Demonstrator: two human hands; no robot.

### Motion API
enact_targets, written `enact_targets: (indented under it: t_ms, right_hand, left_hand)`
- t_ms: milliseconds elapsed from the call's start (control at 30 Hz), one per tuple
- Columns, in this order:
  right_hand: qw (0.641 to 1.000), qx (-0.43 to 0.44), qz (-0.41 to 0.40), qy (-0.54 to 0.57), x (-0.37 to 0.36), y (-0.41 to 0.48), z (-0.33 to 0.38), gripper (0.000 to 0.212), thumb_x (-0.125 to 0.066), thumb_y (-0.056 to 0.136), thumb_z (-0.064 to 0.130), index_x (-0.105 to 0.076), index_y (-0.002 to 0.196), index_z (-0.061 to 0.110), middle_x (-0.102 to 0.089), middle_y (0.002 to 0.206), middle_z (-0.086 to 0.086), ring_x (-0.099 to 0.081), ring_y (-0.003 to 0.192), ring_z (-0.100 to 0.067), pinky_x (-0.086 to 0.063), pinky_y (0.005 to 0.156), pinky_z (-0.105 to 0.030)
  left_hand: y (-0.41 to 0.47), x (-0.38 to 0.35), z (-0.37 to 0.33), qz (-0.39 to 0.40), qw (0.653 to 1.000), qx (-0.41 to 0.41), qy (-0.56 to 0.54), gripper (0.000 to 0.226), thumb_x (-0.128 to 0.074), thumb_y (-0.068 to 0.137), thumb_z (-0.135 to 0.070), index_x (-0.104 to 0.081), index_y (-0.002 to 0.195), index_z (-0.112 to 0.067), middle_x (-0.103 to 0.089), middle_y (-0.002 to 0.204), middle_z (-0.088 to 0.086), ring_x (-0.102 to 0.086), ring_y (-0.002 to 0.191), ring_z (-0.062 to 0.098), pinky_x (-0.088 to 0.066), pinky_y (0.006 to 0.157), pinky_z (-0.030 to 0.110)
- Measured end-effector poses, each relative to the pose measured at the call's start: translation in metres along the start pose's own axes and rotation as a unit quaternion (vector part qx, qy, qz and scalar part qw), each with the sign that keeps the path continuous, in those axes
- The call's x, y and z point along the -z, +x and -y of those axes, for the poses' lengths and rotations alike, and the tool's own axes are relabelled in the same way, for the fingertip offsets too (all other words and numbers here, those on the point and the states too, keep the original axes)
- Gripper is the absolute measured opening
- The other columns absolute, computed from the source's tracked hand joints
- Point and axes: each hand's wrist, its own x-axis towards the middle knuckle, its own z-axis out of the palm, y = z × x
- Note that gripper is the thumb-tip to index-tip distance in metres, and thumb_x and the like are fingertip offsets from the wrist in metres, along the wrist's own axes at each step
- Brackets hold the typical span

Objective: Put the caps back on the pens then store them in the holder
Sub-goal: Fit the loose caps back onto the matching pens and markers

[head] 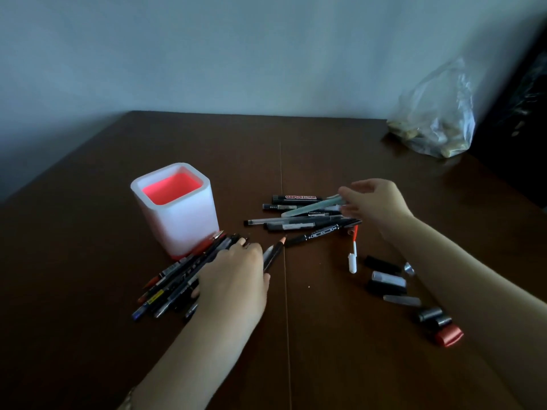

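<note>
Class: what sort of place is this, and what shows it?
Probably a home or office desk: a dark wooden table against a plain wall, a white pen holder, and a crumpled plastic bag at its far corner.

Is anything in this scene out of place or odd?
Nothing is damaged or spilled. Loose caps lie scattered at the lower right; the holder stands upright with no pen visible inside. The right hand pinches a pale green pen.

The left hand [233,270] is lying flat on a pile of pens [174,279] beside the white holder [180,214] toward the worktop's [325,350] left edge. The right hand [376,205] is pinching a pale green pen [310,207] over a second pile [296,223]; loose caps [387,279] are lying toward the right edge.
</note>
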Motion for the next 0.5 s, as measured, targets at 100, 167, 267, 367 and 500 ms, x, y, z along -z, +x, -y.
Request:
enact_targets:
  t_ms: [100,167,267,367,500]
  right_hand:
    - [0.988,0.062,-0.034,-0.136,0.013,-0.010,-0.010,0.028,-0.065,0.082,0.022,-0.060,0.109,0.014,-0.067,0.099,-0.005,-0.067,0.076,-0.017,-0.056,0.074,-0.033]
    - [0.978,0.092,-0.044,-0.184,0.028,-0.028,-0.018,0.018,-0.065,0.081,0.023,-0.064,0.099,0.022,-0.068,0.094,0.001,-0.065,0.083,-0.015,-0.053,0.075,-0.032]
    - [0.975,0.105,-0.039,-0.189,0.052,-0.057,-0.028,0.012,-0.063,0.083,0.019,-0.065,0.091,0.028,-0.067,0.087,0.007,-0.064,0.082,-0.009,-0.048,0.063,-0.023]
    - [0.969,0.110,-0.053,-0.215,0.073,-0.073,-0.037,0.014,-0.061,0.085,0.017,-0.065,0.094,0.026,-0.064,0.085,0.010,-0.060,0.077,-0.003,-0.041,0.057,-0.018]
    - [0.951,0.131,-0.047,-0.275,0.084,-0.083,-0.047,0.014,-0.063,0.083,0.018,-0.064,0.087,0.031,-0.061,0.084,0.017,-0.057,0.074,0.001,-0.036,0.056,-0.014]
  left_hand:
    - [0.001,-0.003,0.000,-0.013,1.000,-0.001,-0.018,0.025,-0.052,0.090,-0.030,-0.051,0.113,-0.021,-0.058,0.105,-0.002,-0.057,0.093,0.015,-0.052,0.075,0.031]
    - [0.002,-0.007,-0.001,-0.021,0.999,0.001,-0.032,0.026,-0.053,0.089,-0.028,-0.050,0.114,-0.020,-0.058,0.105,-0.002,-0.057,0.091,0.014,-0.052,0.071,0.028]
    - [0.004,-0.008,-0.002,-0.002,0.999,0.005,-0.044,0.033,-0.053,0.089,-0.032,-0.049,0.118,-0.019,-0.060,0.105,-0.002,-0.058,0.090,0.012,-0.047,0.066,0.021]
    - [0.004,-0.011,-0.004,0.012,0.999,-0.001,-0.035,0.032,-0.052,0.088,-0.036,-0.052,0.115,-0.018,-0.061,0.097,-0.002,-0.059,0.083,0.012,-0.051,0.066,0.024]
    - [0.000,-0.014,-0.008,0.004,0.999,-0.011,-0.048,0.016,-0.048,0.091,-0.029,-0.052,0.100,-0.016,-0.053,0.082,-0.003,-0.052,0.069,0.010,-0.041,0.056,0.020]
